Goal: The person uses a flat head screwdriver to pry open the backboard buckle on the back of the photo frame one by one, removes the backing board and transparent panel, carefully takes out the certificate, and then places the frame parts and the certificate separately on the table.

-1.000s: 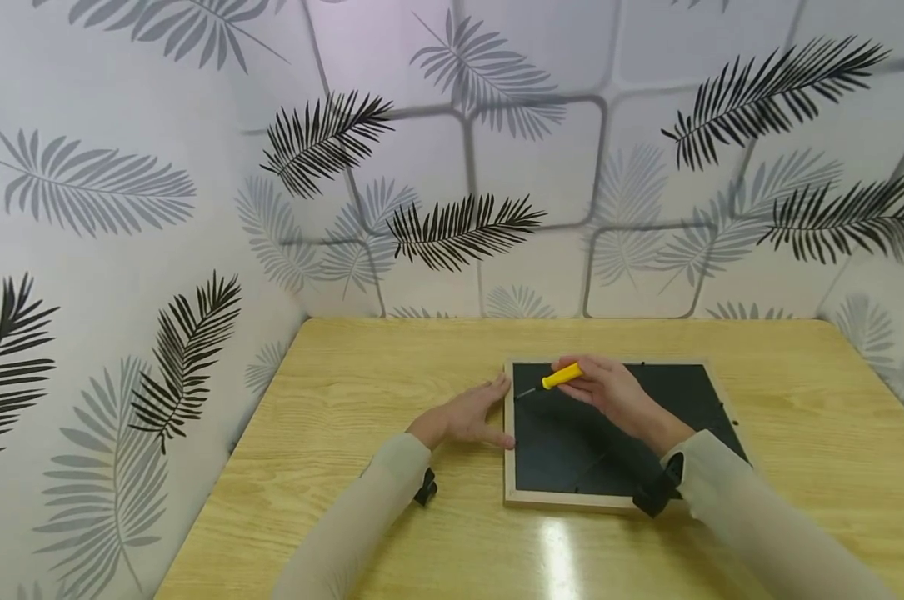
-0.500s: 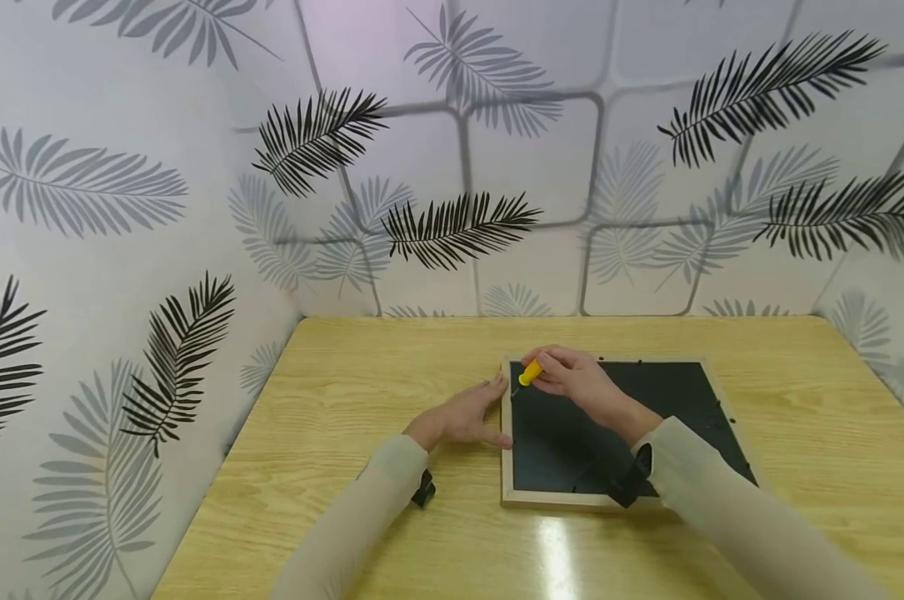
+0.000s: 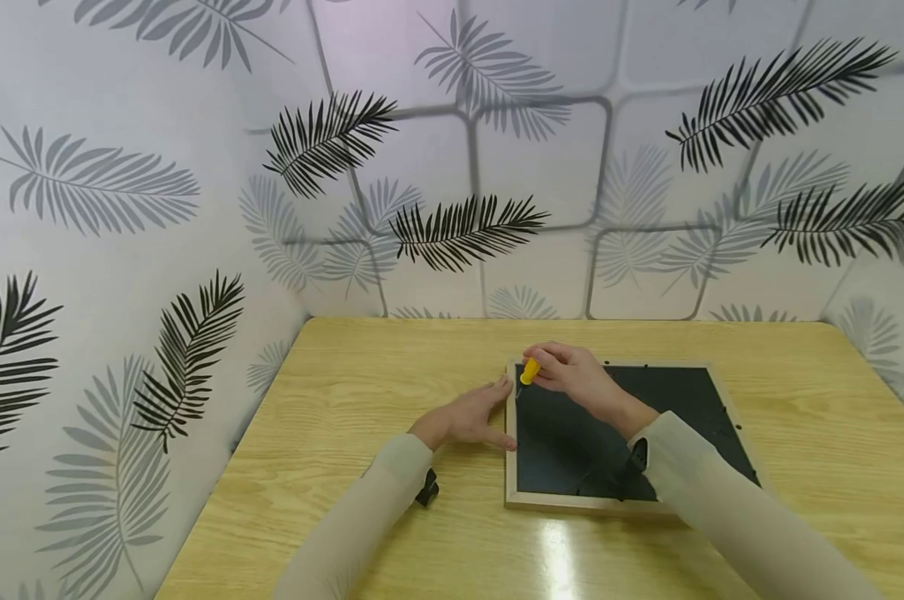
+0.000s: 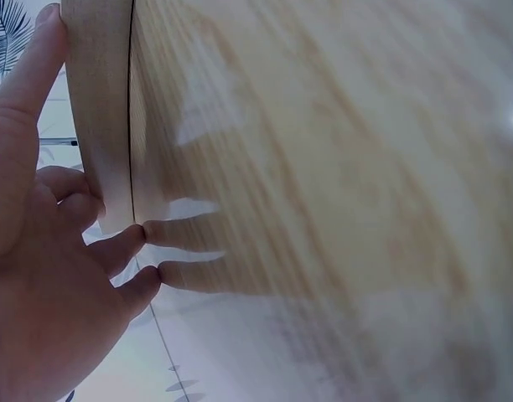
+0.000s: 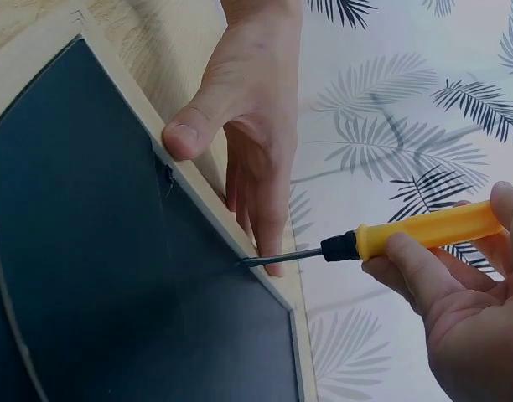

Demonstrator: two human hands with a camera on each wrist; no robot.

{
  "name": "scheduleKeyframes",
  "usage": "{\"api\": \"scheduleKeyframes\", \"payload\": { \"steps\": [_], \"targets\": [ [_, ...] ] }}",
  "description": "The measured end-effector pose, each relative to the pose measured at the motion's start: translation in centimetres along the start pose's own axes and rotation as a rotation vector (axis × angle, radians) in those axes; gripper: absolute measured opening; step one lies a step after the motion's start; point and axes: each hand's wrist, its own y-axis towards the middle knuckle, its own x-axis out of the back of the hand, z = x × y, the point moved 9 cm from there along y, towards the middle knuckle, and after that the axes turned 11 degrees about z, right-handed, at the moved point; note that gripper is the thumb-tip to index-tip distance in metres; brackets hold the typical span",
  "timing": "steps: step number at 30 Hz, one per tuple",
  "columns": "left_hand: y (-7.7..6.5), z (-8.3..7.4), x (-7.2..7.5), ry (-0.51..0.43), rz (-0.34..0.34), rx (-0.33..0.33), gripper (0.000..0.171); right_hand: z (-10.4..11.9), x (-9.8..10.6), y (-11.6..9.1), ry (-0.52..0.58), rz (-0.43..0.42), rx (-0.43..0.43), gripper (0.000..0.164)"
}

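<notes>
gripping yellow-handled screwdriver point(image 5: 428, 234) in right hand point(image 5: 479, 322), with thumb and fingers clamped round it; putting metal shaft point(image 5: 294, 255) tip at inner edge of wooden frame point(image 3: 511, 479), on its left side near far corner, can't tell if touching; resting left hand point(image 3: 468, 418) against outside of same side, with fingers spread and thumb apart from them; seeing frame flat on wood-grain table point(image 3: 362, 367), right of centre in head view, around dark panel point(image 3: 549, 467) with small dark tabs point(image 5: 168, 173) along edges; wearing pale sleeves point(image 3: 369, 512) and black wrist gear point(image 3: 427, 490); facing leaf-patterned wall point(image 3: 526, 275) beyond
</notes>
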Motion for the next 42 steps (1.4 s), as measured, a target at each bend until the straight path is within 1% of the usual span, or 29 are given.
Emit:
{"api": "scheduleKeyframes", "payload": {
  "steps": [5,9,13,17,20,25,30,33,35,38,42],
  "targets": [
    [-0.1,0.2,0.0,-0.01,0.006,0.006,0.108,0.6,-0.7,0.6,-0.056,0.004,0.006,0.049],
    [-0.2,0.1,0.0,-0.002,0.003,-0.004,0.108,1.0,-1.1,1.0,-0.085,-0.003,0.008,0.049],
    [-0.2,0.1,0.0,0.0,0.004,-0.012,0.108,1.0,-1.2,1.1,-0.082,-0.016,0.003,0.046],
    [-0.3,-0.1,0.2,0.009,-0.018,-0.024,0.108,0.9,-1.0,1.1,-0.055,-0.029,0.001,0.045],
    [-0.5,-0.2,0.3,0.053,-0.041,-0.026,0.105,0.6,-0.6,1.0,-0.028,-0.034,-0.002,0.048],
    [-0.8,-0.5,-0.3,0.133,-0.067,-0.016,0.098,0.1,0.0,0.8,-0.009,-0.038,-0.015,0.053],
    [-0.7,-1.4,-0.6,0.134,-0.077,-0.025,0.097,0.1,0.5,1.0,-0.062,-0.05,-0.015,0.053],
    [-0.5,-1.8,-0.7,0.15,-0.076,-0.017,0.098,0.2,0.5,1.2,-0.082,-0.051,-0.031,0.051],
    [-0.5,-1.8,-0.7,0.169,-0.081,-0.003,0.099,0.5,0.2,1.5,-0.088,-0.042,-0.038,0.051],
    [-0.5,-1.7,-0.6,0.173,-0.089,0.013,0.098,0.9,0.0,1.7,-0.108,-0.034,-0.045,0.05],
    [-0.5,-1.4,-0.8,0.169,-0.085,0.029,0.096,1.1,0.7,1.3,-0.157,-0.079,-0.05,0.045]
  ]
}}
